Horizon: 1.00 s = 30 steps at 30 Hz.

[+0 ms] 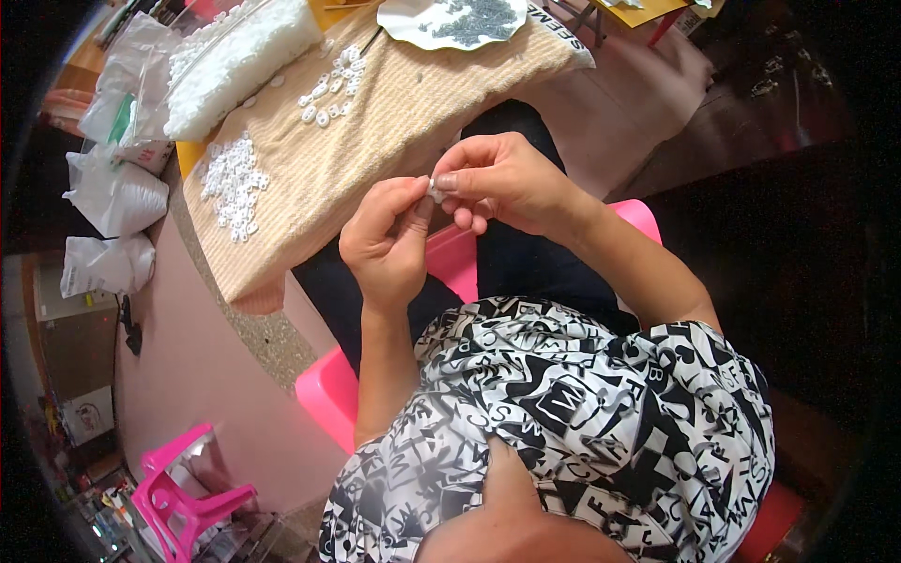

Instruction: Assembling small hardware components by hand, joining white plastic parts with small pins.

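My left hand (pixel 385 239) and my right hand (pixel 497 178) meet in front of my chest, above my lap. Between their fingertips they pinch one small white plastic piece (pixel 433 189). Both hands touch it; most of it is hidden by the fingers. Ahead lies a low surface covered with a beige woven cloth (pixel 404 122). On the cloth sit a heap of small white ring-like pieces (pixel 233 183) at the left and a smaller scatter of the same pieces (pixel 333 84) further away.
A white wavy-edged plate (pixel 410 28) with small dark grey parts stands at the cloth's far edge. Clear bags of white pieces (pixel 235 61) and white sacks (pixel 113 197) lie at the left. I sit on a pink plastic stool (pixel 328 385); another pink stool (pixel 178 497) stands lower left.
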### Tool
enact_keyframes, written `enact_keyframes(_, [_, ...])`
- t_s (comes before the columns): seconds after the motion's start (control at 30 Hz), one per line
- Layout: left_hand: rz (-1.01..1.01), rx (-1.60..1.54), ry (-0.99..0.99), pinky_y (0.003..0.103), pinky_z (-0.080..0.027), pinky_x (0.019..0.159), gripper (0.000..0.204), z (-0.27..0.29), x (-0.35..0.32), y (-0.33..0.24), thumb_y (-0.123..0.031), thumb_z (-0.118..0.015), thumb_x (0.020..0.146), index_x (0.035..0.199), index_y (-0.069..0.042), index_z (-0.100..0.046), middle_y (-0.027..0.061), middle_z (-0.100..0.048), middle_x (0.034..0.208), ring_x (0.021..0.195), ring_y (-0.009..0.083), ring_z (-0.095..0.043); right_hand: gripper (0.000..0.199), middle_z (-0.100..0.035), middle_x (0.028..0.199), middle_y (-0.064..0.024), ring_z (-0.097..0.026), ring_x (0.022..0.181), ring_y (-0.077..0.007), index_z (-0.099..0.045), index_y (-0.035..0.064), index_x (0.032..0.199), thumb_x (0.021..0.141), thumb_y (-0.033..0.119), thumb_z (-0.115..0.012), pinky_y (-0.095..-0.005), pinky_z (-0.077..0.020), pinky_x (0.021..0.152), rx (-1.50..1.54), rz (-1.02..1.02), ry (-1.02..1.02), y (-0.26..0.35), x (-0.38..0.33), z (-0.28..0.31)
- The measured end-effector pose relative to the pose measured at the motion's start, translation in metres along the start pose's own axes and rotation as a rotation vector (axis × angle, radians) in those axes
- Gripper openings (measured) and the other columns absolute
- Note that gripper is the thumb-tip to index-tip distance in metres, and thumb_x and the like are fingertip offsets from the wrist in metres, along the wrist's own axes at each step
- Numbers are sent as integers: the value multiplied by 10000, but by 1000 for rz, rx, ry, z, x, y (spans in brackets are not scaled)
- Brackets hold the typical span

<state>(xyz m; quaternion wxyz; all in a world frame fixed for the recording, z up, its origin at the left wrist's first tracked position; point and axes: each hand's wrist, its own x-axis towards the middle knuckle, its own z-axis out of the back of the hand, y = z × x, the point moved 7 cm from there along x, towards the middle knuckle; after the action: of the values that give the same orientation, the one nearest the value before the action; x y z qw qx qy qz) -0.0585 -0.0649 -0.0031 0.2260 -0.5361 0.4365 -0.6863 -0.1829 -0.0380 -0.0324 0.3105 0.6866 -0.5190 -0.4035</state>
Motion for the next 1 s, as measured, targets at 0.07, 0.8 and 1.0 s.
enact_keyframes(0.07, [-13,-7,-4,208,-436,588,148,1,0,-1,91,-606,714,848,27,-608,104,-594,809,691,136,-559,165,-582,710,-95,-583,554,-136,-562,-43,877,801,102,-576,-212,-485,451,8,-20,6,0,-1,-3])
enact_keyframes(0.8, [308,-229,140,198,-412,614,57,1,-2,26,13,-613,743,790,46,-607,64,-575,809,714,96,-521,120,-570,739,-87,-598,629,-149,-545,-31,822,770,62,-600,-238,-511,532,-50,-7,-29,-5,0,-1])
enact_keyframes(1.0, [320,-310,101,202,-426,638,70,-1,-5,31,17,-609,745,806,52,-606,67,-581,816,722,97,-533,103,-569,705,-93,-598,598,-157,-547,-35,812,780,58,-574,-245,-511,511,-50,-5,-45,-2,-1,-2])
